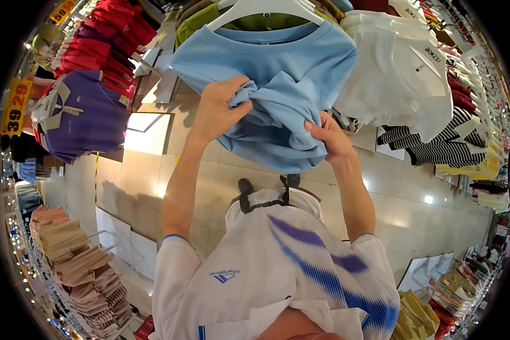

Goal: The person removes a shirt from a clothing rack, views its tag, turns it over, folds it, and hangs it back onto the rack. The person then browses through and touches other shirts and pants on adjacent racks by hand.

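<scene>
Facing you at far left is a flat, rectangular yellow price sign (17,106); near it hangs a purple polo shirt (88,122) with a pale, pointed collar. Your left hand (221,110) is closed, pinching a twisted bunch of smooth fabric on the front of a light-blue crew-neck top (283,102). This top hangs at upper centre from a curved white plastic-looking hanger (266,7); its body is gathered into soft, rounded folds between your hands. Your right hand (330,136) grips the garment's lower right side, thumb over the front; its other fingers are partly hidden. Farther right, note draped white shirts (391,73), then black-and-white striped garments (447,147).
</scene>
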{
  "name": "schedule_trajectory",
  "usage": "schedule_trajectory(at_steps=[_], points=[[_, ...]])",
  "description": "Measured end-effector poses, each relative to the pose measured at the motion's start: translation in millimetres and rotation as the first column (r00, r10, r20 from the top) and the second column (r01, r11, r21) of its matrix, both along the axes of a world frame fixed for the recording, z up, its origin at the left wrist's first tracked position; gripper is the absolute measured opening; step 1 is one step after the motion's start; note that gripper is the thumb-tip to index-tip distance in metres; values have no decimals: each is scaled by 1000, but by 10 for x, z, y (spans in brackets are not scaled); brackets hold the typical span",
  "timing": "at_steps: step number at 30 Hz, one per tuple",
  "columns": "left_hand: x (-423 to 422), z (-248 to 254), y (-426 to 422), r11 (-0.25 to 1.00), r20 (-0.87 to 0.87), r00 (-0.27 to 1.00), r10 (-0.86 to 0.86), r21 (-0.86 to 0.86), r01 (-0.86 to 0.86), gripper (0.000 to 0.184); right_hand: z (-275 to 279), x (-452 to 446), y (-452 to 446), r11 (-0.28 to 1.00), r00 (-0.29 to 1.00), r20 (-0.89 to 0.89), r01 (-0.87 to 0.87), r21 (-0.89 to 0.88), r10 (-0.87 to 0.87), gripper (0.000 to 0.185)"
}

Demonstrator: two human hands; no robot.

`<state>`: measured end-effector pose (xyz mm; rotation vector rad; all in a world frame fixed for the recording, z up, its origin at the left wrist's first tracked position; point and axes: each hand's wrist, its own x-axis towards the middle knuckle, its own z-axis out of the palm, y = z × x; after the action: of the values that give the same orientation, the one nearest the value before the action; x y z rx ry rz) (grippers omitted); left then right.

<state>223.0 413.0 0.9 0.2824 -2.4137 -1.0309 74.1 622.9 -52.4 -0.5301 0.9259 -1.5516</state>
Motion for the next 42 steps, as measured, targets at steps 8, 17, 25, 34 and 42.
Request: schedule_trajectory(at_steps=[8, 17, 25, 34, 42], points=[[257, -424, -65, 921, -138, 953, 268, 328, -212, 50, -144, -15, 33, 916, 851, 516, 280, -287, -98, 34], [975, -1776, -243, -89, 77, 772, 631, 996, -27, 40, -679, -159, 304, 810, 736, 676, 418, -411, -37, 40], [842, -1555, 222, -397, -33, 971, 238, 909, 128, 54, -710, -112, 307, 778, 825, 552, 423, -465, -119, 54], [940, -1864, 365, -165, -372, 851, 370, 875, 455, 32, -1091, -393, 634, 787, 759, 564, 547, -285, -324, 43], [1011, -1660, 456, -284, -496, 798, 343, 755, 591, 48, -981, -273, 592, 772, 679, 484, 635, -12, -552, 42]])
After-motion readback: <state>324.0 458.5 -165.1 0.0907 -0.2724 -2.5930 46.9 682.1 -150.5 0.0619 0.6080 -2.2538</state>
